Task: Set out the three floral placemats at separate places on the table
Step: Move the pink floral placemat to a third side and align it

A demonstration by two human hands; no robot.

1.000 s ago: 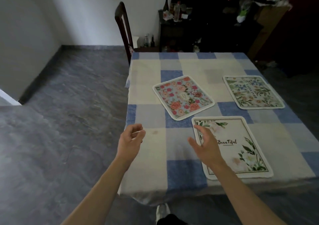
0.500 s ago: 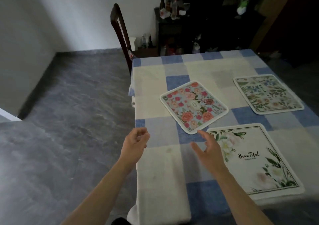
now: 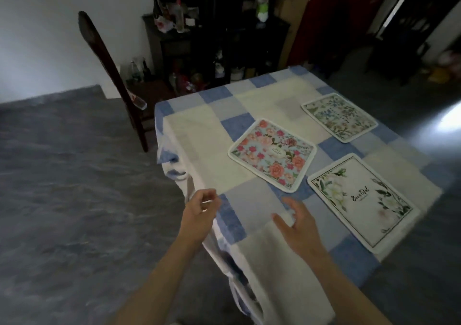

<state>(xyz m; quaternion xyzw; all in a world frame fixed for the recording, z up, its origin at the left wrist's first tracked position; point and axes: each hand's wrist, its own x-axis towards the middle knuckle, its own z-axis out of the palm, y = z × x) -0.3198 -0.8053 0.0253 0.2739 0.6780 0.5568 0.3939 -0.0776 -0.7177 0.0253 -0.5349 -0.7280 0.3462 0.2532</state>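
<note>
Three floral placemats lie flat and apart on a table under a blue-and-cream checked cloth (image 3: 199, 135). The pink-rose placemat (image 3: 272, 153) is in the middle, the white "Beautiful" placemat (image 3: 362, 200) is nearest on the right, and the pale green-and-blue placemat (image 3: 339, 116) is farthest. My left hand (image 3: 199, 215) hovers at the table's left edge, fingers loosely curled, holding nothing. My right hand (image 3: 298, 227) is spread above the cloth, left of the white placemat and touching none of them.
A dark wooden chair (image 3: 109, 75) stands at the table's far left corner. Behind the table is a dark cabinet (image 3: 174, 42) with bottles on it and clutter around it. Grey floor lies to the left.
The view has swung left and tilted, so the table now sits further right. Both hands stay low near the table's left edge; the placemats have not moved on the cloth.
</note>
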